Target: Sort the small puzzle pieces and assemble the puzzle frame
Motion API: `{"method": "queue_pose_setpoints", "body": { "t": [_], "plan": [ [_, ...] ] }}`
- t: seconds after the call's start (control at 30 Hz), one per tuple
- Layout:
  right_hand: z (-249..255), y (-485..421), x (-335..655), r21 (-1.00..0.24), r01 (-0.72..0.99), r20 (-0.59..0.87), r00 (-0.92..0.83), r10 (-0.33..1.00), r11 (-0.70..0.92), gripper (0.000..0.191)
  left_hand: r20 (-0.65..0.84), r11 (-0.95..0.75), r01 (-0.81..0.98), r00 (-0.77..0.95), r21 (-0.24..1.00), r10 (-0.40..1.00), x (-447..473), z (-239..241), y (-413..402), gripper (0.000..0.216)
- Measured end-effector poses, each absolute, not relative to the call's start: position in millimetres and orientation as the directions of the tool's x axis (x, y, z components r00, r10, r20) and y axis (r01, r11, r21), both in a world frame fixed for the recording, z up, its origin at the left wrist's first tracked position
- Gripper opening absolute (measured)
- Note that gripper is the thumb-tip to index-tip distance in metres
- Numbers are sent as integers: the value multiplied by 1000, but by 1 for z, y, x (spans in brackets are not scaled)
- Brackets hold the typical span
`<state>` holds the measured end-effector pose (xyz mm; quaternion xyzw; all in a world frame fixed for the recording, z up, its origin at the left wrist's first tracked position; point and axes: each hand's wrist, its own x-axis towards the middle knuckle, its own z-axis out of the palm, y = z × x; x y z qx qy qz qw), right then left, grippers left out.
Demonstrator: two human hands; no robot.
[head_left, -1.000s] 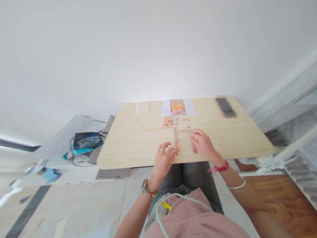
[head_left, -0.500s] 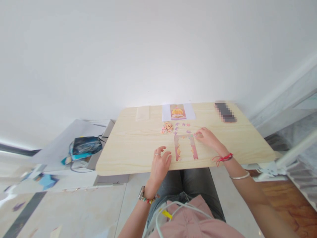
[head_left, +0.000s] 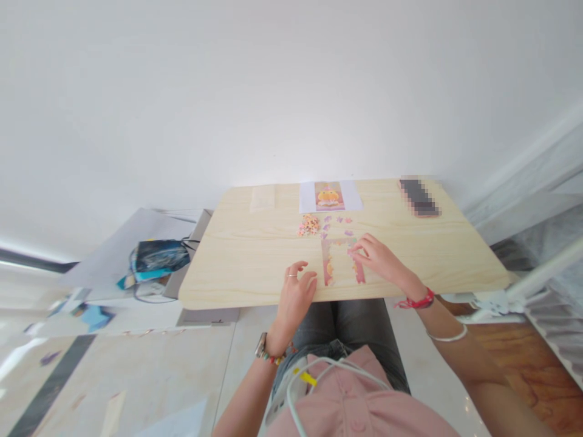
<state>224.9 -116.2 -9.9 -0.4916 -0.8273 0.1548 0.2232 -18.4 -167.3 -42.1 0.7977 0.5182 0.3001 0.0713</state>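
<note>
A partly joined jigsaw puzzle border [head_left: 327,267] lies near the table's front edge: a left side, a top and a right side around bare wood. At its upper right corner, my right hand [head_left: 378,258] pinches a small puzzle piece, mostly hidden by the fingertips. My left hand [head_left: 296,297] hovers or rests just left of the border, fingers bent and apart with nothing in them. Behind the border lie several loose purple and pink pieces [head_left: 348,233]. A heap of mixed pieces [head_left: 309,224] sits to their left.
A paper sheet with a yellow-orange cartoon picture [head_left: 330,196] lies at the table's back. Left of it is a pale, flat, see-through packet [head_left: 263,198]. A dark phone [head_left: 419,197] is at the back right. A black and blue bag [head_left: 160,257] lies left of the wooden table [head_left: 237,273].
My right hand has moved a little left, from just outside the border's upper right corner onto it. The left hand stays beside the border. The whole view has shifted slightly.
</note>
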Motion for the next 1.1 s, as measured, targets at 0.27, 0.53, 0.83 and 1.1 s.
{"method": "queue_pose_setpoints", "body": {
  "t": [0.27,0.53,0.83,1.1],
  "plan": [
    [-19,-171,172,-348,693,179,-611,771,631,12,403,-502,739,334,450,852,-13,-44,-180,13],
    [-27,-169,166,-197,746,138,-621,772,636,14,405,-550,717,391,428,826,-9,-41,-185,13],
    [-25,-171,163,-168,748,167,-620,767,642,16,359,-535,730,407,425,840,-7,-43,-184,15],
    [-33,-177,163,-268,731,253,-575,778,627,20,354,-534,736,409,417,841,-6,-42,-183,15]
  ]
}}
